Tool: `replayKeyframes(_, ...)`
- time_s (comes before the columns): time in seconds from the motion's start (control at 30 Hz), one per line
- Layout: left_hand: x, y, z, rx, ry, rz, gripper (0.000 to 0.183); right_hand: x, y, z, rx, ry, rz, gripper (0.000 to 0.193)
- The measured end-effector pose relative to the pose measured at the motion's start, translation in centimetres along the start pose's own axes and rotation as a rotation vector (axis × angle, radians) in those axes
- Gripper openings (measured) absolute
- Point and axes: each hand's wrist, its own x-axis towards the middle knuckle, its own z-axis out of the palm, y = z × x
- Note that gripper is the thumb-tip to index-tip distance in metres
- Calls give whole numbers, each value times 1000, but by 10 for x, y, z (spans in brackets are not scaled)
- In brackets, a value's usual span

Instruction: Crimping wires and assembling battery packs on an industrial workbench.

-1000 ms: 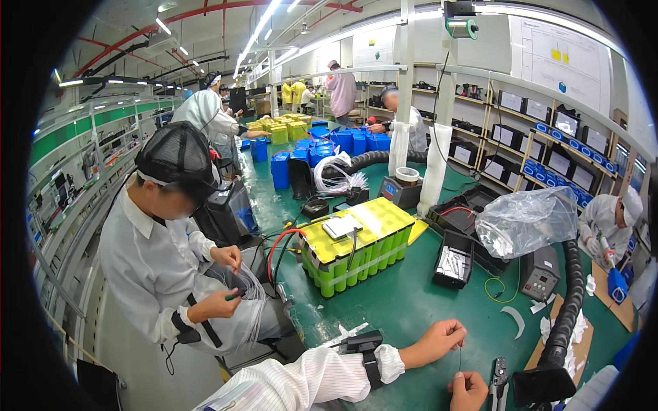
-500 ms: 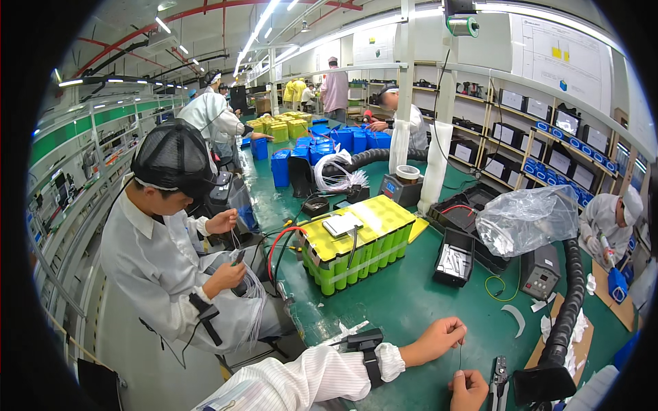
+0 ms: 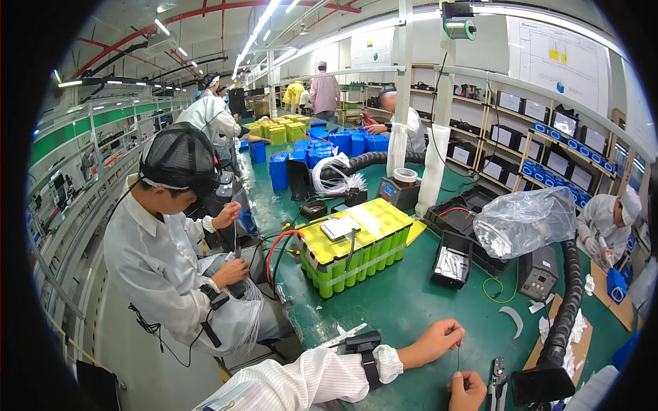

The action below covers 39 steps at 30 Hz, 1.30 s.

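Green workbench (image 3: pixel 404 312) under bright tube lights (image 3: pixel 256 33)

Shelving (image 3: pixel 513 140) lines the wall at the upper right of the frame, and blue packs (image 3: pixel 322 152) crowd the bench at upper centre. At lower right of centre I see a left hand (image 3: pixel 433 343) with thumb and fingers pinched on the top of a thin dark strand (image 3: pixel 458 357). Just below it, at the bottom edge, a right hand (image 3: pixel 467 392) is closed with its fingertips at the strand's lower end, so the strand stands nearly upright between the two. Beside the right hand lies a hand tool (image 3: pixel 498 383) with a metal head; neither hand touches it.

Near the middle sits a large battery pack (image 3: pixel 353 248), yellow on top, green cells along its side. Right of it, a black tray (image 3: pixel 449 280) holds white pieces. Farther right come a clear plastic bag (image 3: pixel 526 222), a grey box with knobs (image 3: pixel 538 274) and a ribbed black hose (image 3: pixel 570 291). On the left, a seated co-worker (image 3: pixel 154 240) in a black mesh cap bends over a bundle of white wires (image 3: pixel 252 308).
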Motion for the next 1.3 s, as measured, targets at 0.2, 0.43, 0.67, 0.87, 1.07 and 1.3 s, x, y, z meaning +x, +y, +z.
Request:
replayKeyframes(0.2,-1,0,1,-5,-7,11,19,-4,-12,-1,11,-14,22,19)
replayKeyframes(0.43,-1,-1,-1,3,-10,-15,20,-2,-8,1,10,0,2,18)
replayKeyframes(0.67,1,-3,-1,0,-16,18,20,-2,-4,1,52,3,5,17)
replayKeyframes(0.87,0,-2,0,-1,-10,14,20,-3,-7,1,16,-3,4,16)
replayKeyframes(1.07,0,1,0,55,-2,29,20,-3,-12,1,13,-5,30,16)
replayKeyframes(1.3,1,-2,0,10,-8,39,20,-1,-3,0,37,-3,13,15)
